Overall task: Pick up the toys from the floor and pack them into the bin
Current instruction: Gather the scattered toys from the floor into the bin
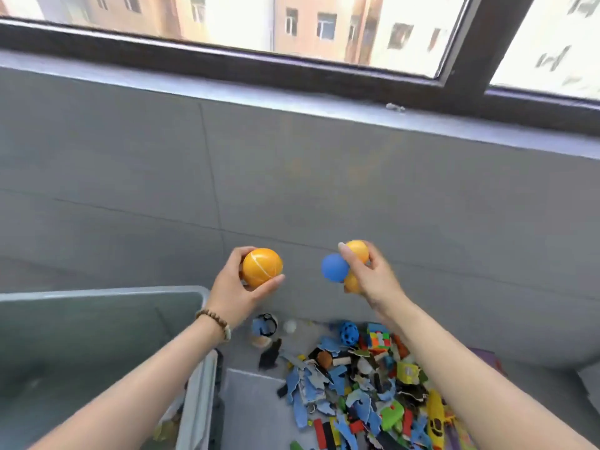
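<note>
Up in front of the grey tiled wall [292,177], both hands are raised and each one holds balls. The left hand [235,292] curls its fingers and thumb round a single orange ball [262,267], a glossy sphere with a thin pale line curving across its face; it sits just past the far right corner of the bin [97,292]. A beaded bracelet [216,323] circles that wrist. The right hand [375,276] clutches three smaller balls together: a matte blue ball [334,267] that sticks out to the left of the fingers, an upper yellow ball [357,251] behind the thumb, and a lower yellow ball [351,283] partly tucked under the palm. All three touch one another. The bin is a grey, translucent tub at the lower left, under the left forearm; what lies inside it is too blurred to tell. On the floor to its right spreads a pile of toys [367,391]: torn blue and black flat pieces, a blue perforated ball [349,332], a multicoloured cube puzzle [379,340], a yellow toy plane [435,417] and a small white ball [290,325] near the wall. A dark-framed window [454,60] runs along the top.
</note>
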Action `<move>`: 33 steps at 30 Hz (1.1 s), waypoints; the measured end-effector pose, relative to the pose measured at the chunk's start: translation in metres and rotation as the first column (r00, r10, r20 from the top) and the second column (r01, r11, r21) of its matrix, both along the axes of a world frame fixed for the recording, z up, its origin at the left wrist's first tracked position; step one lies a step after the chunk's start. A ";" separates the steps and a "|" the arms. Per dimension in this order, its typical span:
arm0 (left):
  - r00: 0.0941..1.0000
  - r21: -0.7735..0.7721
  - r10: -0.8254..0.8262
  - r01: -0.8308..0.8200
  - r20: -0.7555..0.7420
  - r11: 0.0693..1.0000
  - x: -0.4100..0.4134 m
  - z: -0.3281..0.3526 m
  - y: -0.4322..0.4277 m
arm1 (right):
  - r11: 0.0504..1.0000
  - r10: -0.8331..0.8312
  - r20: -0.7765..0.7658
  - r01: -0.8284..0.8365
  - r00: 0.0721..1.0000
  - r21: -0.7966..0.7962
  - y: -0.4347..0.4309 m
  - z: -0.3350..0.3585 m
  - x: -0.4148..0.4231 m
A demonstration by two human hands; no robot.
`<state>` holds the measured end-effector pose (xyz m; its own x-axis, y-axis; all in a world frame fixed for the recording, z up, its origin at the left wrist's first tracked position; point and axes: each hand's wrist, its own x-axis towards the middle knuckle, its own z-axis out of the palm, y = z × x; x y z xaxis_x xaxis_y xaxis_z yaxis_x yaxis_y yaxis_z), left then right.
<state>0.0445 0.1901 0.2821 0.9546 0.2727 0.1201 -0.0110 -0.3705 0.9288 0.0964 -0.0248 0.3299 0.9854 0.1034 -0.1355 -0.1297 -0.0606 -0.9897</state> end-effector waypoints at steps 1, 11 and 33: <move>1.000 0.010 0.013 -0.013 -0.009 1.000 -0.021 0.010 0.021 | 0.998 0.055 -0.022 -0.055 0.998 0.029 0.021 0.012 -0.013; 0.826 -0.073 0.387 -0.453 -0.410 0.888 -0.230 -0.064 0.209 | 0.859 0.489 -0.438 -0.503 0.754 0.095 0.247 -0.068 -0.145; 0.846 0.101 0.332 -0.320 -0.417 0.942 -0.178 -0.060 0.222 | 0.861 0.444 -0.537 -0.507 0.717 0.035 0.239 -0.078 -0.081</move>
<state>-0.1335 0.4125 0.2224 0.7715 0.5798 -0.2619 0.5051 -0.3077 0.8064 0.0159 0.2138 0.2515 0.5894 0.4934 -0.6397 -0.5356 -0.3541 -0.7666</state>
